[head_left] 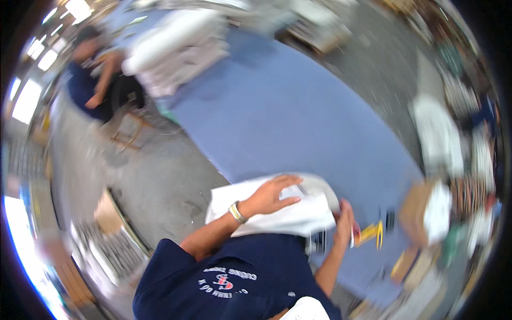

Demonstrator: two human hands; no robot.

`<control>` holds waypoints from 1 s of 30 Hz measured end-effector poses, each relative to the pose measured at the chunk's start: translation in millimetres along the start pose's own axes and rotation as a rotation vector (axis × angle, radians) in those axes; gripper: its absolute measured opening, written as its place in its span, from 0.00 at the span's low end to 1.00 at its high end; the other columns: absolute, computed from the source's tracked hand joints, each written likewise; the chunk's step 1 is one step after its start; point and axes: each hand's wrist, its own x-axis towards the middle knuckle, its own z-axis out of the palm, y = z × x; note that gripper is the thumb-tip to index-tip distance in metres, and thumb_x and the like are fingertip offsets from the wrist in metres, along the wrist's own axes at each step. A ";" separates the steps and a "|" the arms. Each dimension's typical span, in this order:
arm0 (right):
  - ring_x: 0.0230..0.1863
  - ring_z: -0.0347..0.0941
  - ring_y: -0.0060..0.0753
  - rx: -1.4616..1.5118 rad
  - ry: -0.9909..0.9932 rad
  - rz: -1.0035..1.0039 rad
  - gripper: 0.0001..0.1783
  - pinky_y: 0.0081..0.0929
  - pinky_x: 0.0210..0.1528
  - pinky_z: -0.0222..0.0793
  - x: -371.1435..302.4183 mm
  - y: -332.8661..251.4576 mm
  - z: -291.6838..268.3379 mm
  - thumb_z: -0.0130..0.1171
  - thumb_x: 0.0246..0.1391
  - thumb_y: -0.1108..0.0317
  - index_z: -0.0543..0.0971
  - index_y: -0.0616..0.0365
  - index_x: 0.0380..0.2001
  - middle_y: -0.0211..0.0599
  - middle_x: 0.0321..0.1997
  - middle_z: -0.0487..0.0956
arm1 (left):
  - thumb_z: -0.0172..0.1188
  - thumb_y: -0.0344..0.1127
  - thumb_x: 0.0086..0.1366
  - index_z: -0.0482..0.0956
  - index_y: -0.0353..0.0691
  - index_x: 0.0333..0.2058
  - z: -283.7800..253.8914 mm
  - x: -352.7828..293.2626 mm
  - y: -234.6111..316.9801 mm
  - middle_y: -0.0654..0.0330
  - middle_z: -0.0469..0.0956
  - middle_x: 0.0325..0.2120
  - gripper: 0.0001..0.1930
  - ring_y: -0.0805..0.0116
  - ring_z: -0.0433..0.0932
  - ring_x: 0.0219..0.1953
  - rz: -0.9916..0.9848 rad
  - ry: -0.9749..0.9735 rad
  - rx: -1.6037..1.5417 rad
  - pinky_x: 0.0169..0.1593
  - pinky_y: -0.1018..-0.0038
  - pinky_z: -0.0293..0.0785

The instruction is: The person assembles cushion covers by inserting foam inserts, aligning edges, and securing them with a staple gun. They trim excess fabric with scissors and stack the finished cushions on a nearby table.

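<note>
A white sheet or sack [261,223], seemingly folded, lies over the near edge of the blue-covered table [298,117], right against my body. My left hand [274,196], with a watch on its wrist, is over this white piece, fingers stretched and thumb apart. By the piece's right end is my right hand [345,220], its fingers partly bent and blurred. Whether it grips the edge or something else does not show. Just right of it, on the table, is a yellow tool [369,233] with a loop-like handle; its kind is unclear.
A tall stack of white material [178,50] stands at the table's far left. Beyond the left edge a person [98,77] sits low beside a small wooden stool [129,130]. A brown carton [418,213] and a small black item [390,220] are at the right.
</note>
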 end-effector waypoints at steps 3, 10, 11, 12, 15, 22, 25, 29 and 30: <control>0.59 0.74 0.37 0.077 -0.290 0.112 0.32 0.36 0.62 0.69 27.7 -13.9 3.3 0.48 0.72 0.47 0.77 0.68 0.58 0.45 0.56 0.80 | 0.62 0.51 0.70 0.75 0.41 0.62 -51.9 -44.7 -41.3 0.47 0.78 0.56 0.28 0.47 0.78 0.56 -0.295 0.302 0.118 0.56 0.58 0.76; 0.57 0.74 0.45 -0.749 -0.363 -0.464 0.30 0.38 0.61 0.68 77.7 -35.2 49.1 0.57 0.67 0.51 0.75 0.68 0.58 0.54 0.58 0.79 | 0.53 0.55 0.74 0.76 0.33 0.61 29.5 -210.6 -214.7 0.44 0.78 0.58 0.31 0.49 0.77 0.59 -0.957 0.455 -0.278 0.64 0.63 0.70; 0.58 0.74 0.46 -0.749 -0.383 -0.473 0.31 0.38 0.62 0.67 60.6 -56.4 62.2 0.58 0.66 0.51 0.74 0.68 0.60 0.55 0.59 0.78 | 0.52 0.57 0.74 0.75 0.33 0.62 43.2 -215.6 -227.3 0.46 0.78 0.59 0.32 0.53 0.77 0.60 -0.931 0.577 -0.347 0.64 0.64 0.70; 0.59 0.73 0.47 -0.738 -0.401 -0.483 0.33 0.38 0.62 0.67 44.3 -77.1 71.8 0.59 0.66 0.50 0.72 0.68 0.62 0.56 0.61 0.77 | 0.52 0.57 0.75 0.74 0.33 0.62 33.0 -217.0 -219.6 0.48 0.78 0.59 0.33 0.54 0.77 0.60 -0.914 0.640 -0.397 0.64 0.64 0.70; 0.62 0.71 0.50 -0.638 -0.521 -0.556 0.39 0.39 0.64 0.67 -9.7 -133.0 110.1 0.62 0.65 0.49 0.68 0.66 0.68 0.59 0.65 0.73 | 0.51 0.59 0.75 0.74 0.33 0.63 -22.8 -229.3 -159.0 0.51 0.78 0.59 0.34 0.59 0.76 0.59 -0.869 0.812 -0.610 0.63 0.66 0.70; 0.74 0.57 0.45 -0.219 -0.950 -0.658 0.50 0.37 0.75 0.48 -147.6 -199.8 276.9 0.69 0.57 0.52 0.59 0.69 0.72 0.51 0.74 0.63 | 0.45 0.77 0.68 0.73 0.23 0.60 -160.8 -315.3 -163.1 0.43 0.78 0.56 0.52 0.57 0.76 0.59 -0.840 1.301 -1.094 0.62 0.61 0.70; 0.71 0.63 0.55 -0.699 -0.711 -0.628 0.37 0.40 0.73 0.55 -209.7 -197.1 363.0 0.58 0.64 0.67 0.60 0.65 0.73 0.59 0.71 0.68 | 0.43 0.77 0.68 0.74 0.23 0.60 -202.6 -373.9 -174.0 0.40 0.77 0.57 0.52 0.51 0.74 0.61 -0.837 1.522 -1.072 0.63 0.58 0.68; 0.52 0.78 0.37 -0.512 -0.923 -0.719 0.25 0.35 0.57 0.71 -214.3 -116.0 492.6 0.59 0.67 0.54 0.80 0.67 0.54 0.49 0.52 0.84 | 0.38 0.77 0.69 0.77 0.27 0.58 -231.8 -479.2 -225.6 0.42 0.79 0.54 0.51 0.52 0.73 0.62 -0.955 1.565 -0.826 0.64 0.59 0.68; 0.51 0.79 0.36 -0.588 -0.945 -0.754 0.25 0.35 0.55 0.72 -234.5 -102.2 521.6 0.60 0.67 0.54 0.80 0.67 0.54 0.48 0.51 0.84 | 0.39 0.77 0.69 0.77 0.27 0.57 -234.4 -512.9 -235.4 0.42 0.80 0.54 0.50 0.53 0.74 0.62 -0.989 1.614 -0.873 0.64 0.59 0.69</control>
